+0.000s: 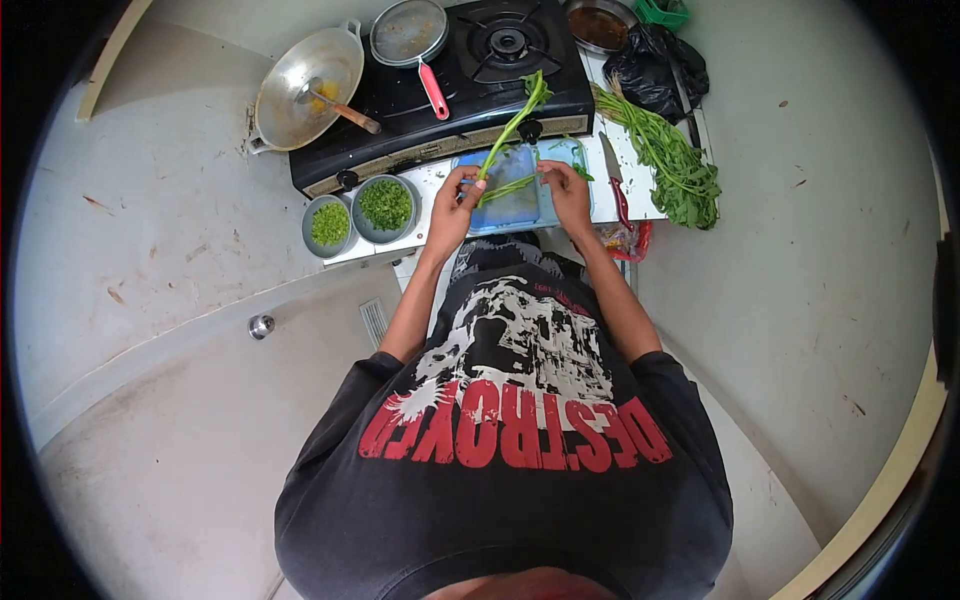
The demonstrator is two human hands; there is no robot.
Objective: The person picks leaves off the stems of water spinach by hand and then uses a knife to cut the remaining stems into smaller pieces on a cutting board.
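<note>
My left hand (458,206) is closed around a long leafy green stalk (512,124) that slants up and right over the stove edge. My right hand (567,196) has its fingertips pinched at the end of a thinner green stem (511,189), which runs between both hands. Below them lies a blue cutting board (515,212) with a few green bits on it. Right of the board rests a knife (620,200) with a red handle. Farther right is a bunch of leafy greens (672,160) on the counter.
Two bowls of chopped greens, a smaller bowl (329,248) and a larger bowl (358,220), stand left. On the black stove (420,135) are a wok (285,98) with a ladle and a red-handled strainer (432,90). A black plastic bag (655,75) and a pan (600,25) sit back right.
</note>
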